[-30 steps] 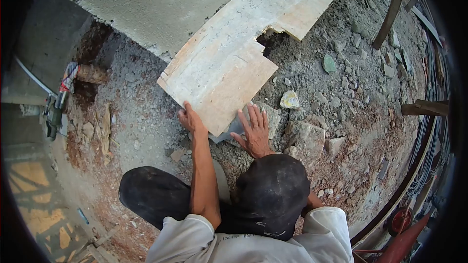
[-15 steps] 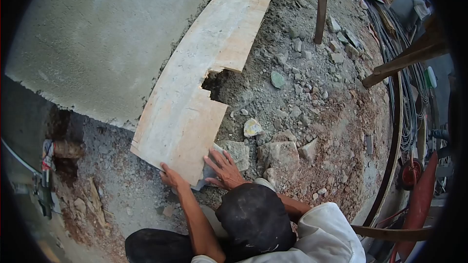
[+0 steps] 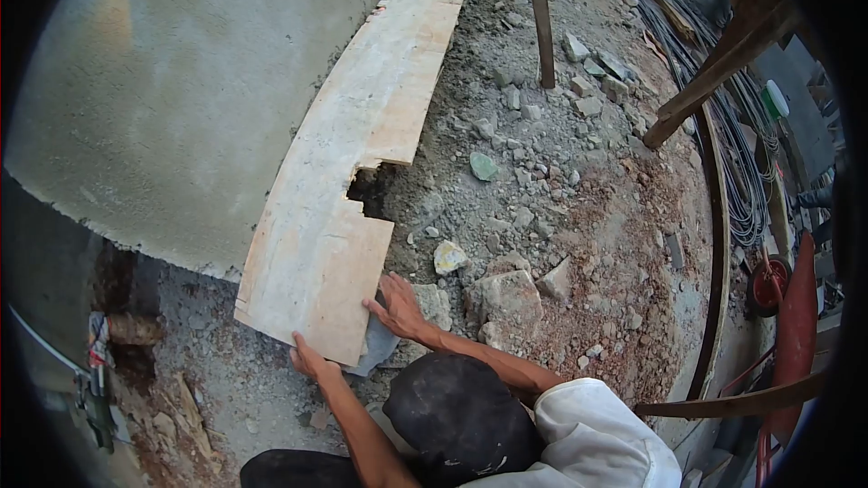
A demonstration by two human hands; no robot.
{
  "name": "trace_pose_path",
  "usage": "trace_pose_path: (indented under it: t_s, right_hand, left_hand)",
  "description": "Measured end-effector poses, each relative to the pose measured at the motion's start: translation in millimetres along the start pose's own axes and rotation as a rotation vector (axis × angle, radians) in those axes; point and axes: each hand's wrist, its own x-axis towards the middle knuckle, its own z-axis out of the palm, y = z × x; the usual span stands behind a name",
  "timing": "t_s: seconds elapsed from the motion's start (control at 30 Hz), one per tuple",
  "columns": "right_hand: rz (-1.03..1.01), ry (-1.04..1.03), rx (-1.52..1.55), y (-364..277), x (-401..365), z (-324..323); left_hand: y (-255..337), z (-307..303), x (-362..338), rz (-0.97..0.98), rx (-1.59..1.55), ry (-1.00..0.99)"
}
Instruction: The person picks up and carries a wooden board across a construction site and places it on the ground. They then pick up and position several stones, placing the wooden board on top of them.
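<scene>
A long, pale plywood board (image 3: 312,217) lies between the wall and the rubble, with a jagged notch in its right side. My left hand (image 3: 310,359) grips its near end, thumb on top and fingers hidden beneath. At the board's right edge near that end is my right hand (image 3: 398,309), thumb on the edge and fingers beside it, closed on it as far as I can see. A grey slab (image 3: 372,350) shows under the near corner. Close to my right hand is a rough stone block (image 3: 432,305).
A plastered wall (image 3: 181,117) stands left of the board. Broken stones (image 3: 504,298) and rubble cover the ground to the right. Wooden props (image 3: 541,27) rise farther off, near coiled cables (image 3: 749,208) and a red wheelbarrow (image 3: 796,334). A pipe end (image 3: 134,330) sticks out at left.
My right hand has gone from spread fingers over the board's corner to holding its right edge. The whole view has shifted, and the board sits slightly farther left relative to the stones.
</scene>
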Motion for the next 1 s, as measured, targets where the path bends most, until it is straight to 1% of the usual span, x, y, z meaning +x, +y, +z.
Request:
trace_pose_path:
  t_s: [0.03, 0.07, 0.1, 0.13, 0.2, 0.23, 0.3, 0.33, 0.4, 0.43, 0.47, 0.53, 0.6, 0.67, 0.7, 0.73, 0.8, 0.87, 0.9, 0.93, 0.97, 1.0]
  right_hand:
    - [0.011, -0.013, 0.031, 0.3, 1.9, 1.6]
    - [0.021, -0.033, 0.061, -0.9, 3.5, 2.1]
    - [0.0, 0.01, 0.04, -2.9, 2.5, 1.0]
    - [0.007, -0.014, 0.039, -1.8, 3.9, 3.0]
    - [-0.025, -0.002, 0.136, 9.1, 6.6, 10.4]
    - [-0.003, -0.009, 0.127, 10.7, 4.1, 4.8]
    - [-0.046, -0.087, 0.201, 5.0, 8.4, -2.3]
    - [-0.039, -0.075, 0.195, -3.8, 7.7, -8.1]
    - [0.039, -0.117, 0.188, -12.1, 2.4, -21.5]
    - [-0.01, 0.044, 0.098, -6.7, 0.9, -8.2]
    - [0.021, 0.071, 0.092, 2.4, -0.2, 0.6]
    - [-0.012, 0.108, 0.131, 0.8, -2.2, 1.9]
    - [-0.009, 0.117, 0.129, -1.6, -4.7, -0.6]
    - [0.046, 0.049, 0.221, -6.0, -5.0, -7.1]
    - [0.035, 0.084, 0.221, 2.7, -3.6, 3.0]
    - [0.072, 0.085, 0.239, -0.4, -6.6, 3.0]
    - [0.097, 0.098, 0.176, -1.5, -10.8, -2.5]
    - [0.115, 0.122, 0.183, 3.6, -18.8, -3.4]
    - [0.078, 0.152, 0.19, 2.9, -24.5, -6.5]
    - [0.034, 0.179, 0.201, -2.4, -27.8, -12.2]
    - [0.045, 0.105, 0.223, -2.8, -34.9, -23.0]
    - [0.051, 0.099, 0.237, 3.1, -45.4, -25.7]
  left_hand:
    - [-0.6, -3.6, 4.2, 0.001, 0.002, 0.016]
    - [-3.6, -6.7, 13.5, 0.015, 0.009, -0.036]
    - [-5.5, -10.4, 20.7, 0.024, 0.019, -0.088]
    - [-8.4, -15.6, 27.4, 0.013, 0.025, -0.066]
    - [-14.9, -18.3, 34.8, 0.009, -0.021, -0.125]
    - [-17.1, -19.8, 32.2, -0.012, -0.008, -0.122]
    - [-12.1, -20.5, 33.1, -0.043, -0.02, -0.083]
    - [-8.3, -20.9, 32.3, -0.049, -0.017, -0.097]
    - [-6.9, -19.6, 26.0, -0.12, -0.004, -0.048]
    - [-9.1, -19.5, 24.5, -0.1, -0.05, -0.07]
    - [-10.8, -21.8, 29.1, -0.112, -0.024, -0.09]
    - [-8.2, -21.1, 24.3, -0.098, 0.024, -0.1]
    - [-13.9, -21.2, 30.1, -0.099, 0.044, -0.107]
    - [-12.7, -28.6, 35.0, -0.093, 0.073, -0.091]
    - [-12.0, -26.7, 35.3, -0.097, 0.075, -0.069]
    - [-11.5, -25.8, 32.4, -0.103, 0.088, -0.05]
    - [-10.3, -26.8, 26.5, -0.111, 0.125, -0.083]
    - [-11.1, -25.0, 28.9, -0.16, 0.092, -0.085]
    - [-12.1, -27.1, 31.0, -0.159, 0.105, -0.133]
    - [-10.2, -27.2, 26.5, -0.155, 0.128, -0.126]
    - [-8.8, -25.6, 22.4, -0.128, 0.115, -0.082]
    - [-6.1, -22.4, 17.3, -0.101, 0.098, -0.038]
